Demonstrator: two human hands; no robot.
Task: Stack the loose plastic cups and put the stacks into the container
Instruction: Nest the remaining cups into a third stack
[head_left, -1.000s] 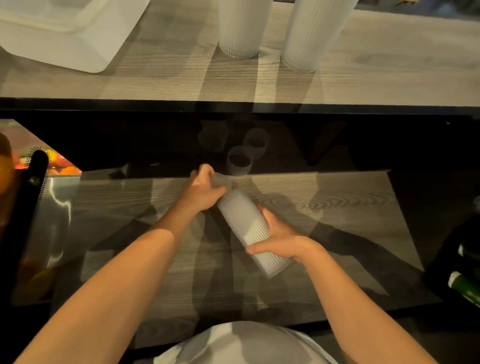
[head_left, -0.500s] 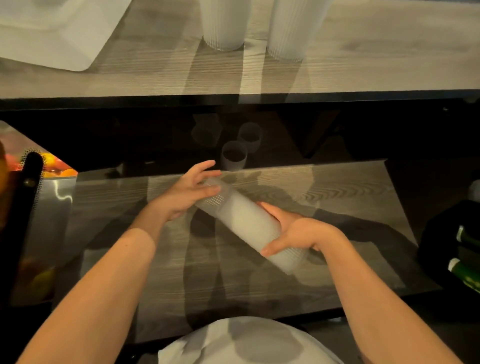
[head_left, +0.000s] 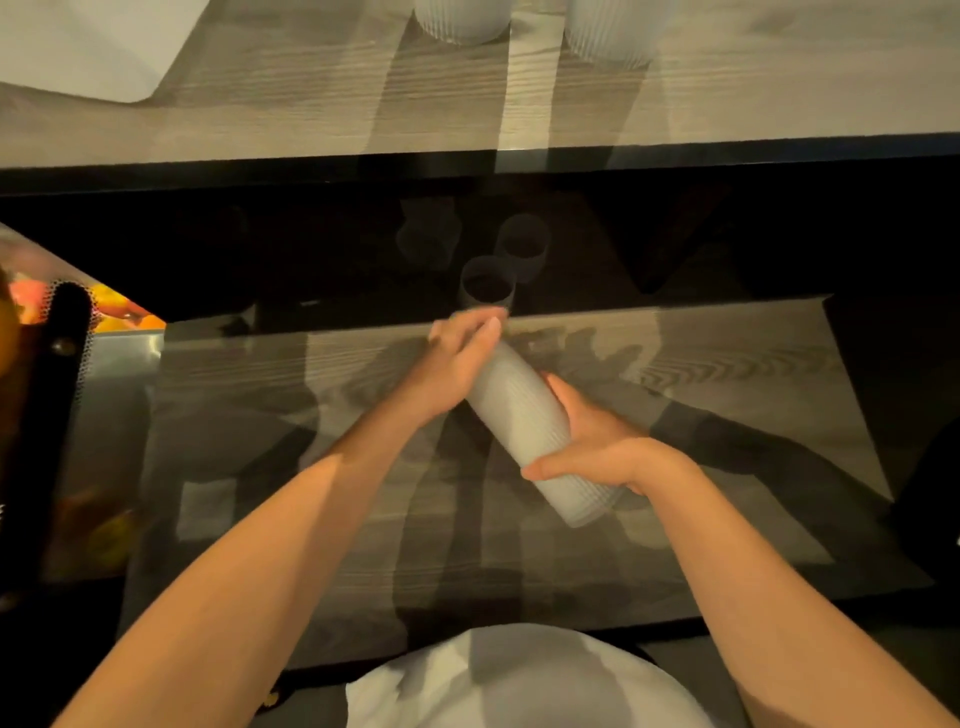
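- Above the near edge of the lower desk (head_left: 727, 374), a long stack of ribbed plastic cups (head_left: 524, 431) is held tilted, its far end raised toward the loose cups and its near end pointing down and to the right.
- The stack's lower half is gripped by the right hand (head_left: 597, 447), fingers and thumb curled round it.
- The stack's far end is covered by the left hand (head_left: 457, 358), its fingers laid over the rim; whether a cup is being pinched there cannot be told.
- Just beyond the stack, three loose cups (head_left: 488, 283) are seen standing upright in shadow, close together.
- Farther beyond the stack, two standing stacks (head_left: 462, 21) are set on the upper desk (head_left: 779, 78), with a white container (head_left: 88, 47) to their left.
- The stack is judged light and thin-walled, easily crushed by a hard squeeze and prone to sliding apart if held by one end alone.
- A hold at mid-length with the ends supported is judged safest; each loose cup is best taken by its rim or side.
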